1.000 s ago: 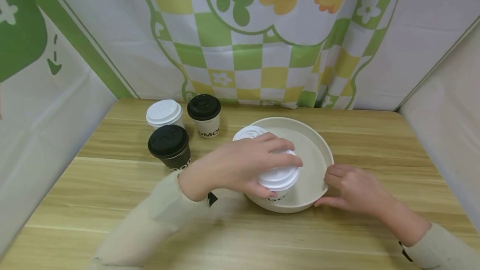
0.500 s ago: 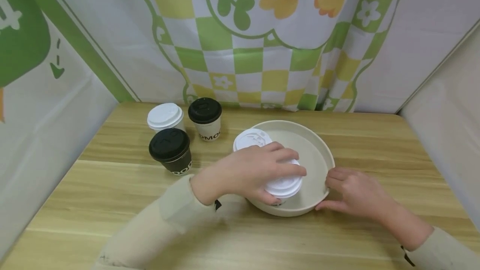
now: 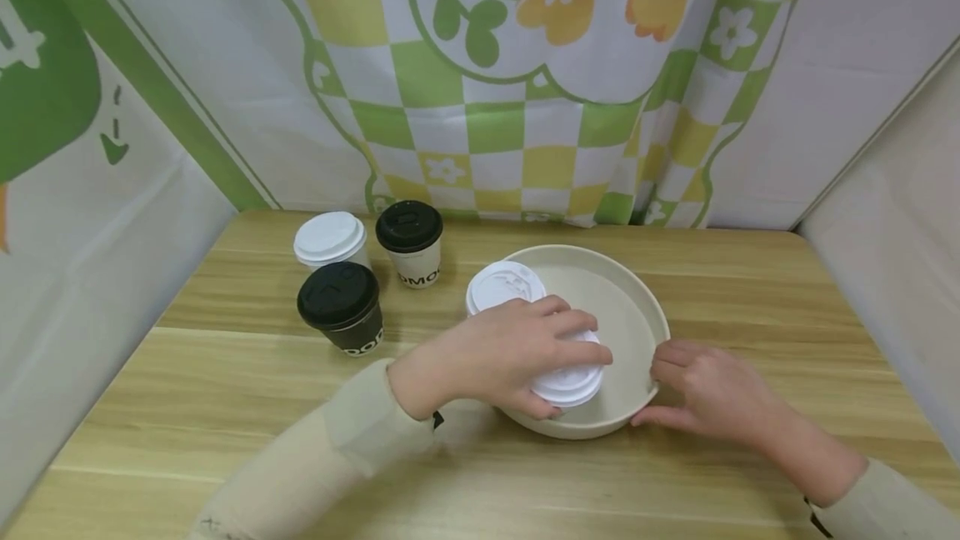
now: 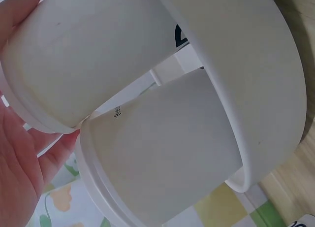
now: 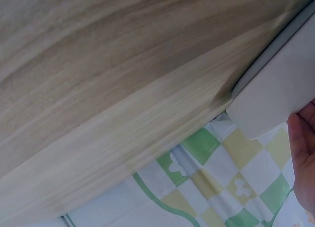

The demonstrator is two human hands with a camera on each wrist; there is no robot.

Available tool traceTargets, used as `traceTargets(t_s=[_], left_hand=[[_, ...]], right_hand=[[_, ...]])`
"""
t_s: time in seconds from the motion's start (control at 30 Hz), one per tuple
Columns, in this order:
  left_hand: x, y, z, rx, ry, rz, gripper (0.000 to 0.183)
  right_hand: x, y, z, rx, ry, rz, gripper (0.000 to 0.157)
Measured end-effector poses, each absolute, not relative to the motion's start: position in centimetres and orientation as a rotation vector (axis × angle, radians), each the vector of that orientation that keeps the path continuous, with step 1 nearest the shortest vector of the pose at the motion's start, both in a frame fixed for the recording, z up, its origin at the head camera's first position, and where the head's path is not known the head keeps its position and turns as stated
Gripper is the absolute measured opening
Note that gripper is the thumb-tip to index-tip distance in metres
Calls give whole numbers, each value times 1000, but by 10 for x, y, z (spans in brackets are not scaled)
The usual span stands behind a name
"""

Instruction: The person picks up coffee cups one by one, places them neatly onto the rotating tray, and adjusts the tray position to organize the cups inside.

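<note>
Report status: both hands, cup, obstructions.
Left hand gripping near white-lidded cup, inside tray wall. Right hand holding tray edge. Possible obstruction: far white-lidded cup, close beside.

The tray [image 3: 630, 323] is round, beige and raised-walled, lies flat, and is gripped at its near right rim by the right hand [image 3: 708, 382]. Inside the wall, the front cup [image 3: 572, 388], white with white lid fitted, stands near upright, held from above by the left hand [image 3: 510, 357]. The rear cup [image 3: 501, 285], likewise white and lidded, stands just behind, toward the tray's left side; both bases are hidden.
</note>
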State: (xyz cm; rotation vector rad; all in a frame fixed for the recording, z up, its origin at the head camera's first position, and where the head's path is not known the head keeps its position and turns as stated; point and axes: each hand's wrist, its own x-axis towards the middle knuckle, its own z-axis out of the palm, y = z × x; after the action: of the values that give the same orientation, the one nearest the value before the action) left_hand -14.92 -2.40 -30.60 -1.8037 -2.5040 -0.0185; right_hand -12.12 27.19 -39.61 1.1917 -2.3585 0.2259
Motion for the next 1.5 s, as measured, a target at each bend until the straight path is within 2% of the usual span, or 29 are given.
traceTargets(t_s=[1.07, 1.5], left_hand=[[-149, -23, -316, -1815, -2493, -21, 73], [-149, -26, -314, -1844, -2523, -116, 82]], right_hand=[[-122, 272, -394, 1217, -2340, 228, 51], [-123, 274, -396, 1231, -2319, 223, 52]])
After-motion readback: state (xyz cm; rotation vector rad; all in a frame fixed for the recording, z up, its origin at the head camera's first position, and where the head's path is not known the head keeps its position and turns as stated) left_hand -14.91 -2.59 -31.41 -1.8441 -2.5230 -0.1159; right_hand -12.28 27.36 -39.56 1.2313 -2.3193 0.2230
